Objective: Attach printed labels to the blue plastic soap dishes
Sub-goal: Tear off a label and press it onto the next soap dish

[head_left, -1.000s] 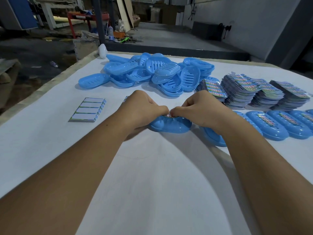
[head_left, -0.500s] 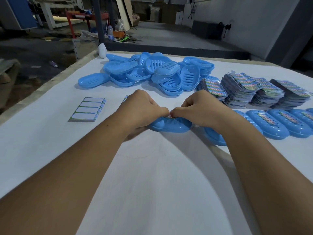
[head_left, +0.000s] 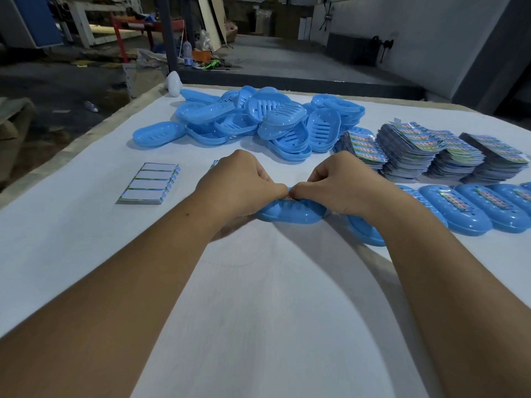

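Holding a blue soap dish (head_left: 290, 211) at the middle of the white table (head_left: 258, 311), we have both hands curled over its top. Our left hand (head_left: 241, 182) and right hand (head_left: 339, 185) meet fingertip to fingertip above the dish, pinching a small printed label (head_left: 288, 198) of which only a sliver shows between them. Whether the label is fully stuck down, we cannot tell.

Just right of the dish lies a row of labelled dishes (head_left: 471, 209), each with a colourful strip on top. Beyond that row stand stacks of printed labels (head_left: 431, 150). On the far side of the table sits a loose pile of unlabelled blue dishes (head_left: 258, 119). To the near left of the pile lies a flat pad of white stickers (head_left: 149, 183), well apart from our hands.
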`<state>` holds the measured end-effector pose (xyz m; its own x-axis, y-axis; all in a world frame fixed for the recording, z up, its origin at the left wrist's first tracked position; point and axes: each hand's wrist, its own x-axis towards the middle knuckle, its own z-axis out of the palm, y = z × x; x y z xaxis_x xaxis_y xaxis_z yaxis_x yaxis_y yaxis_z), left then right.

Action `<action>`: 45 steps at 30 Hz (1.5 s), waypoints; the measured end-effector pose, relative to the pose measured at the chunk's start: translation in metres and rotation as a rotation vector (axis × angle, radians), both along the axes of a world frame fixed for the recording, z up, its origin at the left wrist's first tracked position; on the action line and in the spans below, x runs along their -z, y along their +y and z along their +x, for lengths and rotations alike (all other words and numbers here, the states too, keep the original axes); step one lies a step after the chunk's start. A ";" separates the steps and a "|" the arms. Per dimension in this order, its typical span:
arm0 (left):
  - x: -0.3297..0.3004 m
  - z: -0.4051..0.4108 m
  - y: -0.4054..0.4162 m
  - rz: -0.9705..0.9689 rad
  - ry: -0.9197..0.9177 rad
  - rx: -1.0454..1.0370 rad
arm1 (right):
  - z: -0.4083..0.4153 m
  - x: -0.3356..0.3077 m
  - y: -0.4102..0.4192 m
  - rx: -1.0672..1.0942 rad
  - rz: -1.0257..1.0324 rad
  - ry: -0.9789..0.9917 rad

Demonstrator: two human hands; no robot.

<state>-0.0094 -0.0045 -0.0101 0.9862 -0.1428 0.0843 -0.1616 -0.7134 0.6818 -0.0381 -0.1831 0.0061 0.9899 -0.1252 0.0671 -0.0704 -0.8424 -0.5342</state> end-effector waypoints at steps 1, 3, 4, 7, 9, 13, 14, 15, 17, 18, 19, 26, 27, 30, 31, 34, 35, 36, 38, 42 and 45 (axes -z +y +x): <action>-0.001 -0.001 0.000 0.043 -0.032 -0.017 | 0.000 0.000 0.000 0.004 -0.014 -0.003; -0.002 -0.002 -0.001 0.103 -0.082 -0.046 | 0.000 0.000 0.000 0.010 -0.043 -0.014; -0.003 -0.003 -0.001 0.136 -0.109 -0.051 | 0.000 0.000 0.000 0.012 -0.060 -0.021; -0.005 -0.006 -0.002 0.231 -0.191 -0.053 | -0.001 0.000 0.001 0.015 -0.108 -0.031; -0.006 -0.007 -0.002 0.269 -0.231 -0.049 | -0.002 -0.001 0.001 0.007 -0.114 -0.014; -0.006 -0.005 -0.001 0.292 -0.236 -0.050 | -0.004 -0.003 0.000 0.005 -0.126 0.013; -0.005 -0.005 -0.001 0.285 -0.235 -0.054 | -0.004 -0.003 0.000 0.007 -0.129 0.011; -0.004 -0.004 -0.001 0.267 -0.230 -0.060 | -0.003 -0.003 -0.001 0.010 -0.127 0.010; -0.002 -0.005 0.000 0.221 -0.207 -0.074 | -0.004 -0.003 -0.002 0.007 -0.106 0.019; -0.001 -0.005 0.000 0.190 -0.176 -0.071 | -0.004 -0.003 -0.002 0.003 -0.093 0.027; 0.001 -0.004 0.001 0.131 -0.123 -0.056 | -0.004 -0.004 -0.002 -0.002 -0.072 0.038; -0.002 0.008 0.008 0.015 -0.152 -0.170 | -0.002 -0.004 -0.017 0.078 0.111 -0.165; -0.001 0.010 0.009 0.023 -0.177 -0.188 | -0.002 -0.005 -0.017 0.045 0.100 -0.197; 0.001 0.010 0.009 0.041 -0.230 -0.205 | -0.008 -0.005 -0.006 -0.161 0.030 -0.145; 0.002 0.010 0.009 0.042 -0.242 -0.200 | -0.010 -0.003 0.000 -0.232 -0.018 -0.096; 0.001 0.011 0.009 0.045 -0.266 -0.186 | -0.013 0.003 0.012 -0.351 -0.082 -0.030; 0.001 0.011 0.009 0.043 -0.268 -0.188 | -0.013 0.004 0.014 -0.361 -0.083 -0.024; 0.002 0.012 0.009 0.042 -0.268 -0.190 | -0.013 0.003 0.014 -0.357 -0.090 -0.026; 0.002 0.012 0.009 0.041 -0.263 -0.195 | -0.015 0.002 0.014 -0.332 -0.170 -0.027; 0.001 0.008 0.008 0.057 -0.242 -0.182 | -0.019 0.003 0.017 -0.232 -0.384 -0.035; -0.001 0.005 0.008 0.065 -0.223 -0.174 | -0.021 0.003 0.015 -0.146 -0.457 -0.029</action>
<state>-0.0047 0.0037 -0.0092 0.9545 0.0145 0.2980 -0.1738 -0.7846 0.5951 -0.0592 -0.1678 0.0028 0.9917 0.0642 0.1110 0.0761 -0.9913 -0.1070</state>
